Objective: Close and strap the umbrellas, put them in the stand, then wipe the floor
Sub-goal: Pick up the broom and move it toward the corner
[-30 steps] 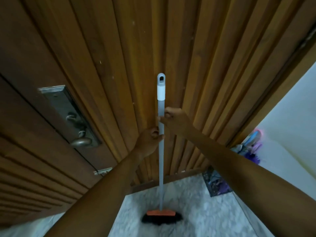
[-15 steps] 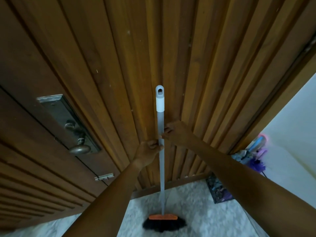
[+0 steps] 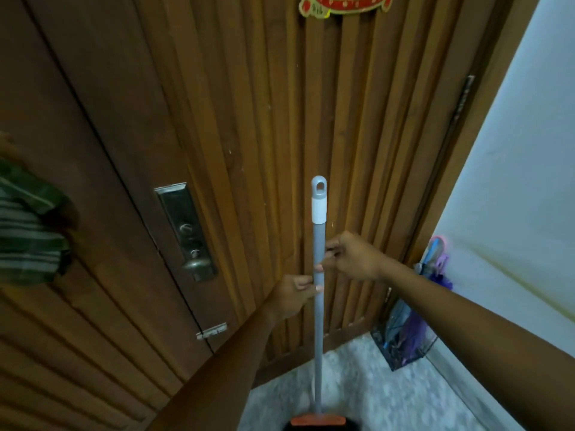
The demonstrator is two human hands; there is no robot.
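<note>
Both hands are curled round the upright broom pole [image 3: 318, 337], right hand [image 3: 353, 259] above left hand [image 3: 291, 296]; brush head [image 3: 317, 420] is rested on floor [image 3: 392, 396] directly below.

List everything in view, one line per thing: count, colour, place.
broom: one; grey handle, white cap, orange block, black bristles; upright, centre
door: one; brown slatted wood; behind the broom
lock plate with knob: one; dull metal; on the door, left of the broom
latch: one; silver; low on the door
ornament: one; red and gold; top of the door
umbrella stand: one; dark wire; right corner
umbrellas: at least two; purple, blue; in the stand
floor: mottled grey-white; bottom
wall: white; right
striped cloth: one; green; left edge
left hand: grips the broom handle
right hand: grips the handle, above the left
</note>
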